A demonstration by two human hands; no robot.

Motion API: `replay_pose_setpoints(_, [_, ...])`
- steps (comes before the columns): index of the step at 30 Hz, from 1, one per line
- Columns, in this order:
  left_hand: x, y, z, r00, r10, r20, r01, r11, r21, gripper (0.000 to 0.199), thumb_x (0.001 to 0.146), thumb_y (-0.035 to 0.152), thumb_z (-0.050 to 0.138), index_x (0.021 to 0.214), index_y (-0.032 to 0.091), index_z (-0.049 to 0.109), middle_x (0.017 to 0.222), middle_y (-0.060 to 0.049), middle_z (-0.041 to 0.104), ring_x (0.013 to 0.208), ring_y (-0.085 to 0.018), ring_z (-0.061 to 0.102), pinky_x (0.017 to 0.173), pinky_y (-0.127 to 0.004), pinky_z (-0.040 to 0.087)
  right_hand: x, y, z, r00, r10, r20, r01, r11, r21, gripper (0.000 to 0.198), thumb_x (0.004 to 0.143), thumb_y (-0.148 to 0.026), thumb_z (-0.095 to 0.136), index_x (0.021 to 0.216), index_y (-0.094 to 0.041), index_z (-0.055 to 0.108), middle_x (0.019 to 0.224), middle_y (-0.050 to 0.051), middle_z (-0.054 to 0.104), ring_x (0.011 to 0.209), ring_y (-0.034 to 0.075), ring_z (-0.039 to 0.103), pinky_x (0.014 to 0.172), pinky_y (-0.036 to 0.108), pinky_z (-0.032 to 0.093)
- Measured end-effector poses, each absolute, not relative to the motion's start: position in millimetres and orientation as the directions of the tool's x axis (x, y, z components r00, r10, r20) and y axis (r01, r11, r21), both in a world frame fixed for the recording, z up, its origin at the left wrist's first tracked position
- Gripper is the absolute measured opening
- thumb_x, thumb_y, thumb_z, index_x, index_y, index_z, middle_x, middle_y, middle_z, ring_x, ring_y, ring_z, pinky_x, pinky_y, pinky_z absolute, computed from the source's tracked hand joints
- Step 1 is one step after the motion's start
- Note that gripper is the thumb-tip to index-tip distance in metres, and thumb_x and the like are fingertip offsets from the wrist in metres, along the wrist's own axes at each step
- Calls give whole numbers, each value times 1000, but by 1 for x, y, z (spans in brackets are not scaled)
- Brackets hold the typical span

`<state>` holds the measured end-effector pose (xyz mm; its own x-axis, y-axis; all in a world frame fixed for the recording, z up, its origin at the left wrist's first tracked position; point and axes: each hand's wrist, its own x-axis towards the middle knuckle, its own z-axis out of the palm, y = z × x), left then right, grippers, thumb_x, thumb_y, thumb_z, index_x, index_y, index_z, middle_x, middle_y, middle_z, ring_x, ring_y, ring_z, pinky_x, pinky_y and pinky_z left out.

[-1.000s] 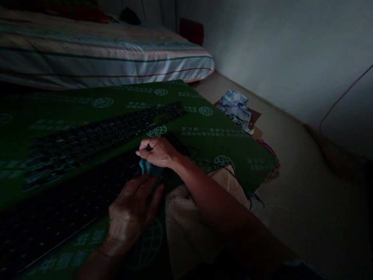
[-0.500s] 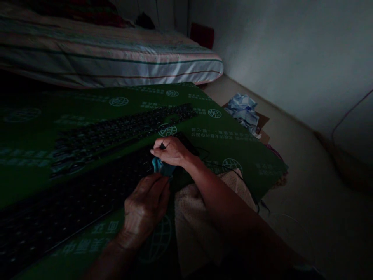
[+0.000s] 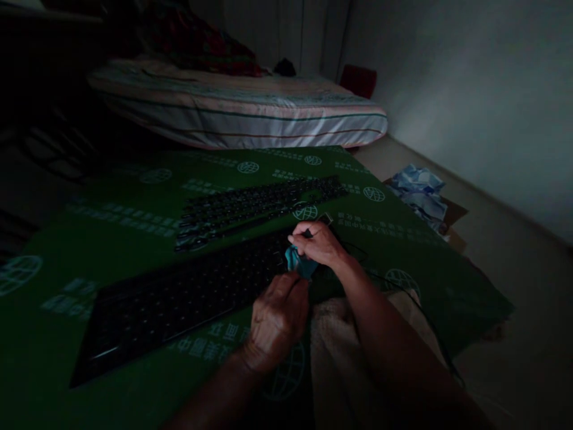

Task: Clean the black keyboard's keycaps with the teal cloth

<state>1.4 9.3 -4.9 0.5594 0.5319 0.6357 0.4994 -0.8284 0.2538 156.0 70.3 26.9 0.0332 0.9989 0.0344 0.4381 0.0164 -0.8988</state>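
Observation:
A black keyboard base (image 3: 179, 301), its keycaps off, lies slanted on the green printed board (image 3: 147, 352). Near its right end a small teal cloth (image 3: 301, 263) is bunched between my hands. My left hand (image 3: 280, 316) is closed on the cloth's lower edge, its fingertips partly hidden. My right hand (image 3: 317, 242) is closed in a pinch at the cloth's upper side, over the keyboard; whether it holds anything besides cloth is too dark to tell. Behind the base lie many loose black keycaps (image 3: 242, 206), laid out in keyboard rows.
A beige towel (image 3: 333, 358) hangs under my right forearm. A black cable (image 3: 430, 322) runs over the board's right side. Beyond stands a bed with a striped sheet (image 3: 268, 122). Crumpled blue-white cloth or paper (image 3: 418, 188) lies on cardboard on the floor at right.
The view has swung left, so everything sits farther right and the keyboard's left end shows. Both hands stay at the teal cloth near the keyboard's right end, with little visible movement.

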Motion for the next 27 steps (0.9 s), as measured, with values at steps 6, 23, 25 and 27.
replay_pose_setpoints(6, [4,0,-2,568,562,601,515,-813,273,19,84,11,42,93,12,59,96,-11,59,80,-19,56,70,-34,54,156,66,22,25,997,67,356,54,-933,19,76,-35,55,67,-18,54,49,-5,53,37,7,44,38,17,34])
replay_pose_setpoints(23, [6,-4,-3,594,620,513,550,-778,304,19,82,14,42,92,15,59,96,-10,57,81,-20,54,70,-35,52,148,64,17,38,997,68,393,48,-918,20,74,-38,58,70,-19,56,49,-3,56,39,8,47,39,18,38])
replay_pose_setpoints(25, [5,-4,-1,587,617,525,550,-779,301,19,82,13,42,91,15,59,95,-10,57,81,-20,54,71,-35,52,148,63,18,36,997,75,395,55,-917,20,75,-38,58,70,-19,56,50,-2,56,40,9,47,39,18,39])
replay_pose_setpoints(27, [5,-4,0,579,615,536,550,-780,300,19,82,13,42,91,14,59,95,-10,57,81,-20,55,72,-35,52,148,62,18,32,996,83,399,64,-915,20,75,-38,57,69,-19,56,52,-2,56,41,9,47,39,18,40])
